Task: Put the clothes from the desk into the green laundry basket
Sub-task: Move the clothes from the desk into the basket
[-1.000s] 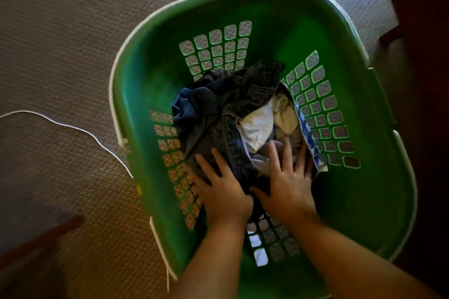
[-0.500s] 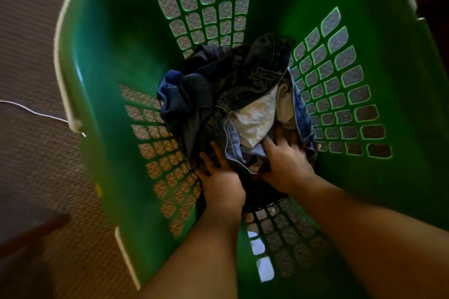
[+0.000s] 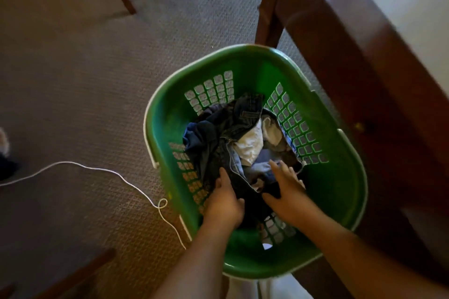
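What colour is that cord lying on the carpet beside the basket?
White; the cord shows best in the head view, left of the green laundry basket.

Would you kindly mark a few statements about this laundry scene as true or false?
1. Both the left hand and the right hand rest on the clothes in the green laundry basket. True.
2. The basket stands on the desk. False: it stands on the carpet beside the desk.
3. A white cable lies on the carpet to the basket's left. True.
4. The clothes are all white. False: mostly dark denim, with some white cloth.
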The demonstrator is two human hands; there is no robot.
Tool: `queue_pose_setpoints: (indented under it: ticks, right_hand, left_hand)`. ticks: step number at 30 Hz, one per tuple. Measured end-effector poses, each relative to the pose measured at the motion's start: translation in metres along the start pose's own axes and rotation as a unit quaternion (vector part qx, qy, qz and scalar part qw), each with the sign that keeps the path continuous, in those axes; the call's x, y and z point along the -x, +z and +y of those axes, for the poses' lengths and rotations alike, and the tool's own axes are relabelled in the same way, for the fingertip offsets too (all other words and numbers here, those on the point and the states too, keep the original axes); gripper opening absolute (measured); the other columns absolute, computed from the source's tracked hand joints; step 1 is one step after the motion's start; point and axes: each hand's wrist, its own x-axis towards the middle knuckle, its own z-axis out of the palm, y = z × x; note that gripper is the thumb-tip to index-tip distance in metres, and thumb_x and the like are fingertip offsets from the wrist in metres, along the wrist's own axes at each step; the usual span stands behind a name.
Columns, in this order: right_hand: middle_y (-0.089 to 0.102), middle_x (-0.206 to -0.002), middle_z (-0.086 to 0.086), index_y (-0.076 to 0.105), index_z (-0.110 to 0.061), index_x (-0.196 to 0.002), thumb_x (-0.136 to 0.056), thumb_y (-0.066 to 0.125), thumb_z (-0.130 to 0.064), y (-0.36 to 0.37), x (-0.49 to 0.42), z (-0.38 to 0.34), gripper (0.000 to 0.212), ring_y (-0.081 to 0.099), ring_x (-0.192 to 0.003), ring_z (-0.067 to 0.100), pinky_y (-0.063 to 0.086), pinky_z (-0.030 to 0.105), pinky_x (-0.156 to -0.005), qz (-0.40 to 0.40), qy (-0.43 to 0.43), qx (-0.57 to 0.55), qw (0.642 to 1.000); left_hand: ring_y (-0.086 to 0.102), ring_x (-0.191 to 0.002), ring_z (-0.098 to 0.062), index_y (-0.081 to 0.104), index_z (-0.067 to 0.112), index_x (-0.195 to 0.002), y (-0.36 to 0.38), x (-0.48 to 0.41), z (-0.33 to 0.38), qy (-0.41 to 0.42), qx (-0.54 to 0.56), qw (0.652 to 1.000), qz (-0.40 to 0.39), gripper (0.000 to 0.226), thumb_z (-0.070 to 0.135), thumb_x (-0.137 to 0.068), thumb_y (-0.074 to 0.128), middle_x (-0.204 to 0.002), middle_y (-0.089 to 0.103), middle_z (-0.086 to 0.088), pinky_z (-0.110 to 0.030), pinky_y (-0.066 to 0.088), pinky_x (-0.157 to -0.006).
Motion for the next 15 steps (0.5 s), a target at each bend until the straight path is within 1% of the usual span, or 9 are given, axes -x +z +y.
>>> queue_pose_setpoints:
  ticks: [1, 3, 5, 6, 8, 10, 13, 15]
  right_hand:
    - [0.001, -0.17, -0.004, 0.008, -0.035, -0.16, -0.096, 0.061, -0.039, -0.003, 0.01, -0.003, 0.084, -0.004, -0.156, 0.022, 0.01, 0.048, -0.125, 0.012, -0.008, -0.029, 0.999]
    - [0.019, -0.167, -0.002, 0.016, -0.031, -0.159, -0.094, 0.063, -0.039, -0.009, 0.029, -0.009, 0.08, 0.014, -0.154, 0.022, 0.025, 0.048, -0.122, 0.048, -0.014, -0.082, 0.995]
    - [0.035, -0.16, -0.004, 0.022, -0.03, -0.157, -0.093, 0.063, -0.039, -0.015, 0.046, -0.019, 0.077, 0.033, -0.148, 0.021, 0.037, 0.047, -0.116, 0.077, -0.018, -0.119, 0.99]
    - [0.037, -0.159, -0.005, 0.023, -0.03, -0.157, -0.093, 0.063, -0.04, -0.017, 0.054, -0.024, 0.076, 0.037, -0.146, 0.019, 0.039, 0.046, -0.115, 0.085, -0.024, -0.129, 0.988]
    - [0.032, -0.162, -0.006, 0.022, -0.027, -0.159, -0.095, 0.062, -0.036, -0.021, 0.068, -0.035, 0.076, 0.032, -0.149, 0.016, 0.035, 0.042, -0.119, 0.103, -0.034, -0.135, 0.985]
    - [0.028, -0.164, -0.004, 0.023, -0.022, -0.16, -0.097, 0.063, -0.03, -0.023, 0.081, -0.045, 0.075, 0.026, -0.151, 0.015, 0.03, 0.037, -0.121, 0.129, -0.038, -0.139, 0.981]
    - [0.028, -0.164, -0.004, 0.025, -0.022, -0.158, -0.098, 0.061, -0.026, -0.024, 0.094, -0.057, 0.071, 0.027, -0.15, 0.014, 0.03, 0.037, -0.121, 0.149, -0.046, -0.172, 0.973]
    - [0.024, -0.165, -0.006, 0.023, -0.025, -0.159, -0.099, 0.059, -0.028, -0.025, 0.099, -0.062, 0.07, 0.022, -0.152, 0.013, 0.027, 0.039, -0.122, 0.147, -0.047, -0.192, 0.969]
  left_hand:
    - [0.06, -0.122, -0.035, -0.02, 0.023, -0.162, -0.004, 0.011, 0.002, 0.015, 0.004, 1.0, 0.023, 0.099, 0.029, -0.102, 0.059, -0.161, 0.038, -0.015, -0.039, 0.051, -0.093]
    - [0.063, -0.116, -0.035, -0.017, 0.025, -0.162, -0.013, 0.029, 0.007, 0.035, 0.016, 0.998, 0.05, 0.095, 0.027, -0.102, 0.056, -0.155, 0.045, -0.015, -0.041, 0.053, -0.092]
    - [0.063, -0.117, -0.033, -0.014, 0.028, -0.163, -0.021, 0.046, 0.012, 0.055, 0.024, 0.996, 0.059, 0.09, 0.026, -0.103, 0.053, -0.157, 0.044, -0.014, -0.039, 0.051, -0.092]
    - [0.062, -0.118, -0.033, -0.013, 0.029, -0.163, -0.025, 0.054, 0.014, 0.068, 0.026, 0.995, 0.062, 0.089, 0.026, -0.103, 0.052, -0.159, 0.042, -0.013, -0.038, 0.05, -0.091]
    - [0.06, -0.124, -0.033, -0.012, 0.029, -0.164, -0.033, 0.068, 0.016, 0.092, 0.026, 0.993, 0.064, 0.087, 0.027, -0.104, 0.051, -0.163, 0.037, -0.012, -0.038, 0.049, -0.093]
    - [0.056, -0.131, -0.032, -0.011, 0.029, -0.164, -0.041, 0.08, 0.019, 0.109, 0.025, 0.991, 0.073, 0.085, 0.026, -0.105, 0.051, -0.166, 0.033, -0.01, -0.038, 0.048, -0.098]
    - [0.051, -0.138, -0.029, -0.006, 0.029, -0.165, -0.053, 0.093, 0.024, 0.14, 0.029, 0.985, 0.094, 0.081, 0.025, -0.106, 0.05, -0.168, 0.028, -0.006, -0.037, 0.046, -0.103]
    - [0.045, -0.144, -0.026, -0.004, 0.029, -0.165, -0.06, 0.099, 0.028, 0.163, 0.03, 0.981, 0.099, 0.079, 0.024, -0.106, 0.049, -0.171, 0.019, -0.001, -0.034, 0.042, -0.106]
